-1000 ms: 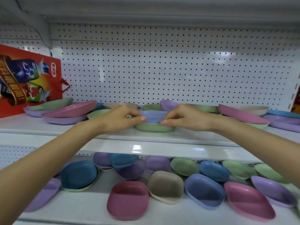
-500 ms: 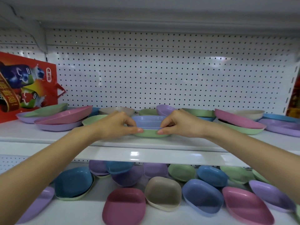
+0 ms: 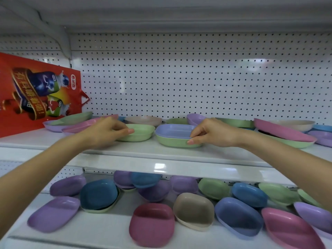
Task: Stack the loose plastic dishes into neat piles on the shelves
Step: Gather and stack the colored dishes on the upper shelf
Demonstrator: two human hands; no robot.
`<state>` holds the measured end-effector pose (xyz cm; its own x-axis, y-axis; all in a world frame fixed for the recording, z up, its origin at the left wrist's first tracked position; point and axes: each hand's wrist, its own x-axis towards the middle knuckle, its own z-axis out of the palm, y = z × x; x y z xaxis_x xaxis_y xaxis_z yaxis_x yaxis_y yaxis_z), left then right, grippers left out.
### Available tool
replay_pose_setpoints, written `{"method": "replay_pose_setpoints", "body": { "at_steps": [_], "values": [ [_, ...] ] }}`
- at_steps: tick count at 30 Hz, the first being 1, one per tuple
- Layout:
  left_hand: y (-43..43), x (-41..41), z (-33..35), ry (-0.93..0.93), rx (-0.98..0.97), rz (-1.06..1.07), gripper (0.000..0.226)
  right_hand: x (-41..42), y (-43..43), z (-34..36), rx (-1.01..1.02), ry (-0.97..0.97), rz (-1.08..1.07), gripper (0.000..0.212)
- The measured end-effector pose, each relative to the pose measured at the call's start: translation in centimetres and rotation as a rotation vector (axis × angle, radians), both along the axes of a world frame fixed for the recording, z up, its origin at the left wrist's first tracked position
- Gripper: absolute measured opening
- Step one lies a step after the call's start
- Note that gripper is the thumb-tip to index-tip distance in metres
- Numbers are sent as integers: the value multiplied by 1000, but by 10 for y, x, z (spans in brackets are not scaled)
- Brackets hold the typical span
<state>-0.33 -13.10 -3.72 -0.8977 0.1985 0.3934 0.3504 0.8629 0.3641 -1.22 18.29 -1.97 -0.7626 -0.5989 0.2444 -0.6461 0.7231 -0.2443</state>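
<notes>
**One head-worn wide-angle view, facing a shelving unit almost square-on and tipped slightly down.**

The camera sits within arm's reach of the upper shelf (image 3: 179,151) and a little above it. The pegboard (image 3: 197,83) at the back fills the upper half of the frame, and the lower shelf (image 3: 111,229) is seen from above along the bottom. Both forearms enter from the lower corners. The left hand (image 3: 106,133), at a green dish (image 3: 143,132), and the right hand (image 3: 212,133), at a two-dish pile (image 3: 172,139), mark mid-frame. Straight edges bow toward the borders.
</notes>
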Motion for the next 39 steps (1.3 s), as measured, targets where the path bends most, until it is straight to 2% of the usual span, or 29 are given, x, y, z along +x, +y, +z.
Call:
{"method": "replay_pose_setpoints", "body": {
  "at_steps": [4,9,12,16,18,21,23,25,27,30,34,39],
  "values": [
    [-4,1,-3,-41,-3,19,47,-6,-3,1,20,26,-15,45],
    [-7,0,-4,-38,18,-19,25,-8,-5,-1,11,22,-12,41],
    [-1,3,-1,70,193,-67,24,-9,-4,-3,-23,17,-32,30],
    [11,6,20,265,505,-50,16,-6,-7,-5,-78,-27,9,27],
    [19,8,31,301,551,-70,17,-3,-10,-6,-95,-61,37,27],
    [34,5,41,294,536,-114,17,-1,-13,-5,-135,-79,65,18],
    [48,3,42,292,540,-149,17,1,-9,6,-317,-6,40,7],
    [62,2,43,290,529,-181,17,6,1,24,-540,59,31,21],
    [76,4,44,285,490,-223,17,10,13,39,-672,75,38,34],
    [95,4,45,257,409,-310,14,16,23,50,-622,49,62,39],
    [124,3,47,215,352,-392,24,23,35,51,-450,10,87,23],
    [166,5,43,171,263,-478,19,28,67,45,-418,24,42,7]
  ]
}}
